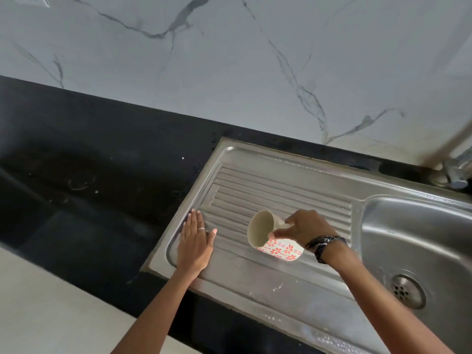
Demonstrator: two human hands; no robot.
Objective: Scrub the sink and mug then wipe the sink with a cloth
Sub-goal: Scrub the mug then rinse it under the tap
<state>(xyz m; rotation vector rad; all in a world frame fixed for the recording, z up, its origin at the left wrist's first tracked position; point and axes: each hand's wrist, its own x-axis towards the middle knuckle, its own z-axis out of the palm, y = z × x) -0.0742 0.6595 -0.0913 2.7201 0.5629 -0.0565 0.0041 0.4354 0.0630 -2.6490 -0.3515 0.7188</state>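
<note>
A white mug [277, 247] with red flower patterns lies tilted on its side over the ribbed drainboard [281, 190] of the steel sink, its mouth facing left. My right hand [305, 229] grips it from above, a dark band on the wrist. My left hand [195, 241] rests flat with fingers together on the drainboard's left rim, holding nothing. The sink basin [419, 241] with its round drain [406, 291] lies to the right. No cloth or scrubber is in view.
A black countertop [89, 175] surrounds the sink on the left and front. A white marble-patterned wall [229, 60] stands behind. A metal tap [457, 172] rises at the far right behind the basin.
</note>
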